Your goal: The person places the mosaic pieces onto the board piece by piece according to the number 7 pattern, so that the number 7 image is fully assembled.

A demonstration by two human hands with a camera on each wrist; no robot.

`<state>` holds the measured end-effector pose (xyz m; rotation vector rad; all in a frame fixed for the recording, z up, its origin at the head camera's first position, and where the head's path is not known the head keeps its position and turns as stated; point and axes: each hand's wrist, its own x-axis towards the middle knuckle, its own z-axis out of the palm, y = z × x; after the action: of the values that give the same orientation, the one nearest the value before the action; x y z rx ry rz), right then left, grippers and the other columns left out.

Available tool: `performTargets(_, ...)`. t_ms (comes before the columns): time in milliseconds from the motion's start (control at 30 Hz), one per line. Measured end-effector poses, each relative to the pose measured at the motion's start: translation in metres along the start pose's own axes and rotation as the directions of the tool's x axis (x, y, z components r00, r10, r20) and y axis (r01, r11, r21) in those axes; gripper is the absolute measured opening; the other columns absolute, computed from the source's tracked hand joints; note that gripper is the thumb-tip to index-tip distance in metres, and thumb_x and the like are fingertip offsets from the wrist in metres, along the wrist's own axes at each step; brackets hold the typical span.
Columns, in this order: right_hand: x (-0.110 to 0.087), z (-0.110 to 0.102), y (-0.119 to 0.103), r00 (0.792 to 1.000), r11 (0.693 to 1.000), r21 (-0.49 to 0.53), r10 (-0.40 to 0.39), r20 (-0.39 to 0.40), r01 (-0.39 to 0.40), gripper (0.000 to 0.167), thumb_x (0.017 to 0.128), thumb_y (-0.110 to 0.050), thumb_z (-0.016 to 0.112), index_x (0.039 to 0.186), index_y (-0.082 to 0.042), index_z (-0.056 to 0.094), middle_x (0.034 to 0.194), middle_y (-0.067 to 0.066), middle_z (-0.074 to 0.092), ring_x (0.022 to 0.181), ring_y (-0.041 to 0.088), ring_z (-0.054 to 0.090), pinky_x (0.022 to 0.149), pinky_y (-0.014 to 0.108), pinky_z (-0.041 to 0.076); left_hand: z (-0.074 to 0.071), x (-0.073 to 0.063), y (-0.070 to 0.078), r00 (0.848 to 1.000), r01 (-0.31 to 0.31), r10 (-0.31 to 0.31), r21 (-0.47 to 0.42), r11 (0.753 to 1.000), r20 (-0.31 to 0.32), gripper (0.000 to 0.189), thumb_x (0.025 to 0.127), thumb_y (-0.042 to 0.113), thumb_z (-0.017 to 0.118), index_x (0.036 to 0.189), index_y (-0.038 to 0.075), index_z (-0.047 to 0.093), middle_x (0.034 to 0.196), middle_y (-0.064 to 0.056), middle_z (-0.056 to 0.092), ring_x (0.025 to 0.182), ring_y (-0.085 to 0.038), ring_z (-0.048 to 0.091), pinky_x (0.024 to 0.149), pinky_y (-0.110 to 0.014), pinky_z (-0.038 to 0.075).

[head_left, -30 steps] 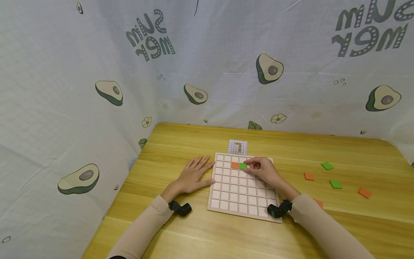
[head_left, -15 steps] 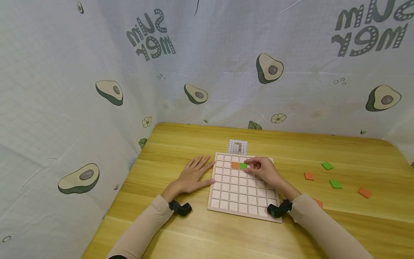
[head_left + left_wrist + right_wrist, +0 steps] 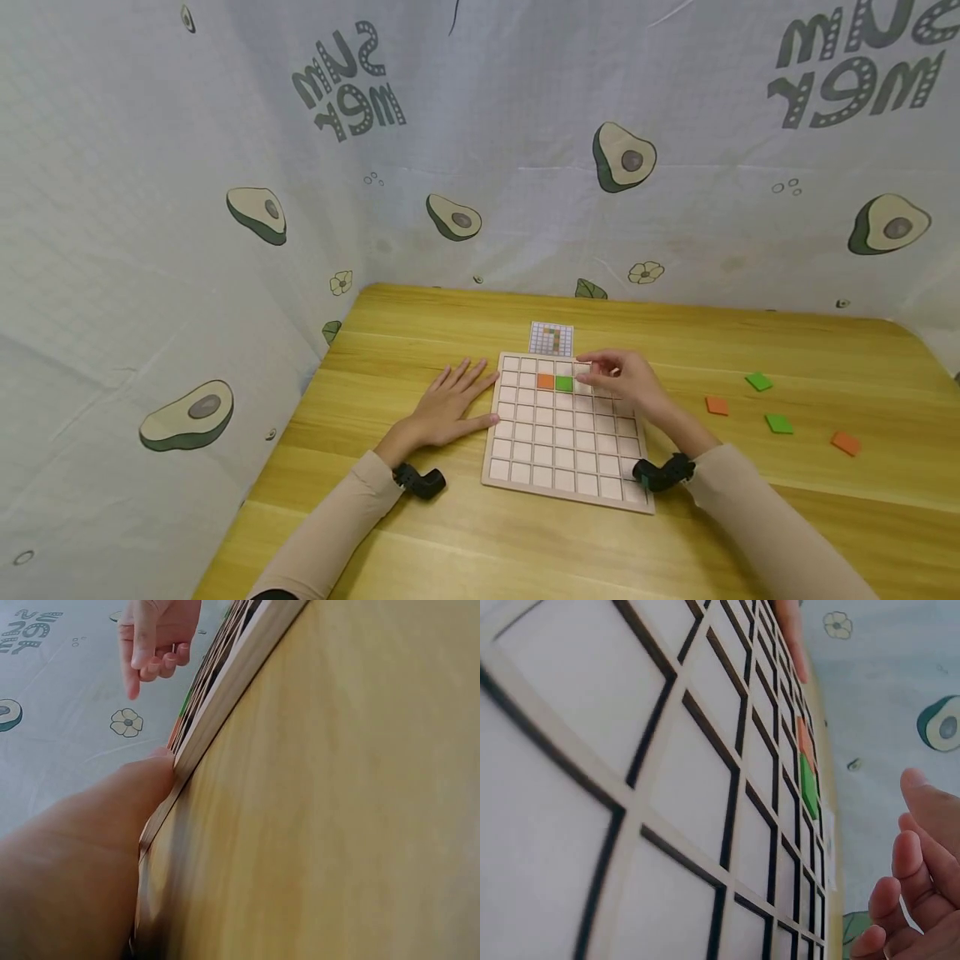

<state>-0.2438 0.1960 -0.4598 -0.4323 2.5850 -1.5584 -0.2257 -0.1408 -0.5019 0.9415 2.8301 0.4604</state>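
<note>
My left hand (image 3: 446,408) lies flat on the table with its fingers spread. Its fingertip and thumb touch the left edge of the wooden grid board (image 3: 564,436). In the board's second row an orange square tile (image 3: 545,381) and a green square tile (image 3: 564,383) sit side by side. Just right of the green tile, my right hand (image 3: 622,379) hovers over the board's upper right part. The right wrist view shows its thumb (image 3: 930,802) apart from the loosely bent fingers, with nothing between them. This hand hides the board's upper right cells in the head view.
A small printed grid card (image 3: 551,338) with a coloured pattern lies behind the board. To the right, loose green tiles (image 3: 759,382) and orange tiles (image 3: 717,406) are scattered on the wooden table (image 3: 420,550). A patterned curtain (image 3: 517,150) hangs behind.
My right hand has come away from the green tile, up and to the right. The green tile stays in its cell beside the orange one. My left hand has not moved.
</note>
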Motion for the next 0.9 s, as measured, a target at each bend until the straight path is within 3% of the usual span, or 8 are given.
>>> performTargets(467,-0.014,-0.044,-0.01,0.997,0.997,-0.071,0.009,-0.071,-0.014,0.043,0.093,-0.023,0.074,0.124,0.006,0.066,0.083,0.008,0.054,0.073,0.017,0.048,0.053,0.024,0.036,-0.004,0.0,-0.001,1.0,0.003,-0.003,-0.007,1.0,0.009,0.076,0.101,0.064,0.037,0.162,0.026,0.013,0.167,-0.003,0.005,0.152,-0.026,-0.003,0.12,-0.049,-0.004)
performTargets(900,-0.032,-0.071,0.005,0.99,0.992,-0.127,0.01,-0.139,-0.028,0.043,0.095,-0.025,0.072,0.123,0.006,0.067,0.086,0.006,0.055,0.075,0.015,0.048,0.051,0.026,0.036,-0.008,0.001,0.001,1.0,0.006,-0.006,-0.01,1.0,0.015,0.076,0.1,0.064,0.038,0.162,0.026,0.014,0.167,-0.003,0.005,0.152,-0.027,-0.002,0.121,-0.048,-0.004)
